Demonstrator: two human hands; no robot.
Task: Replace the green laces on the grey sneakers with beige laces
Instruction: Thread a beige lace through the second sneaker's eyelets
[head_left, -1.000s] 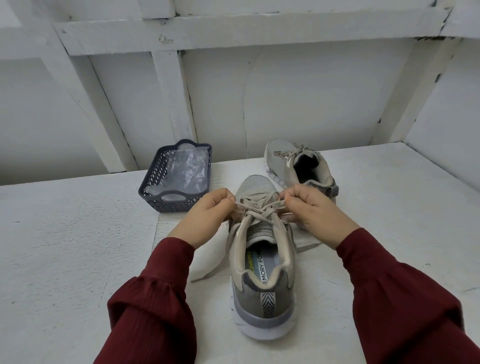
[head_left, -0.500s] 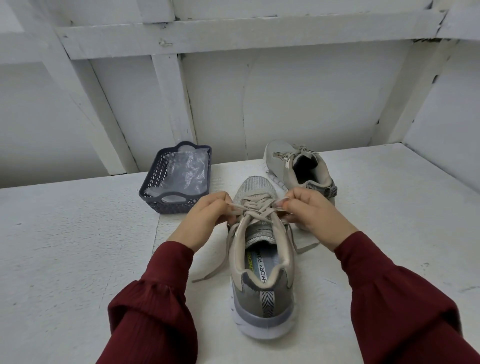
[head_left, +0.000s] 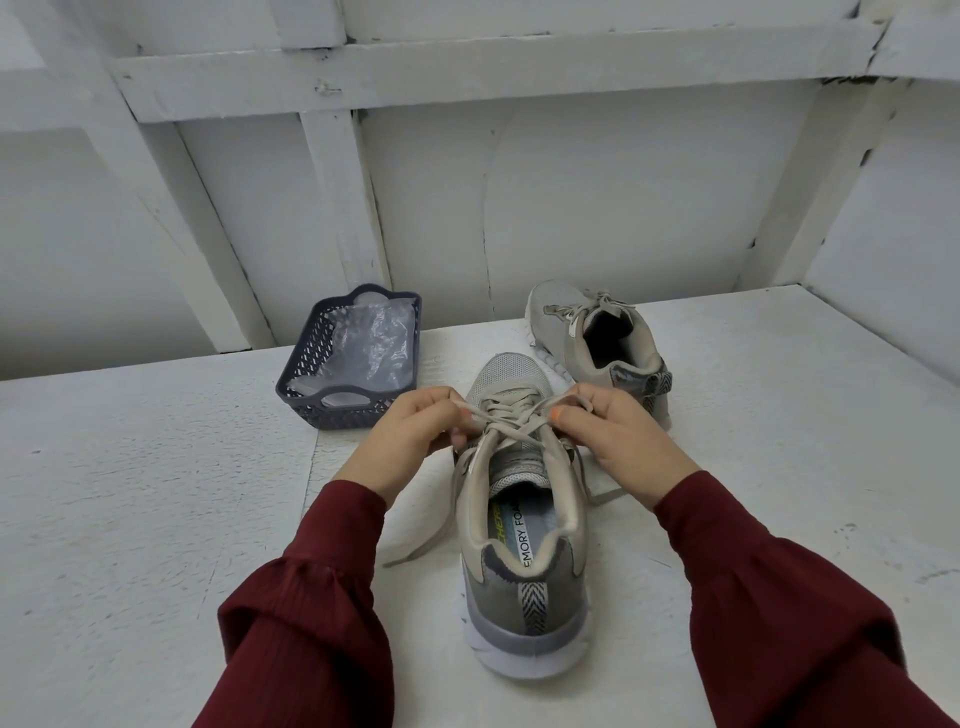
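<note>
the beige lace (head_left: 524, 427) is being pinched over the near grey sneaker (head_left: 524, 582), one end by the left hand (head_left: 415, 434), one by the right hand (head_left: 615, 439). the shoe is lying between both hands, toe pointing away, so a sideways pull is likely being called for.

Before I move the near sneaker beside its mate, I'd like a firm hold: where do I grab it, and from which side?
Take the near sneaker by its heel collar, coming from above on your own side. The heel points toward you, the opening gapes upward, and the left hand and right hand pinch the beige laces over the front.
</note>
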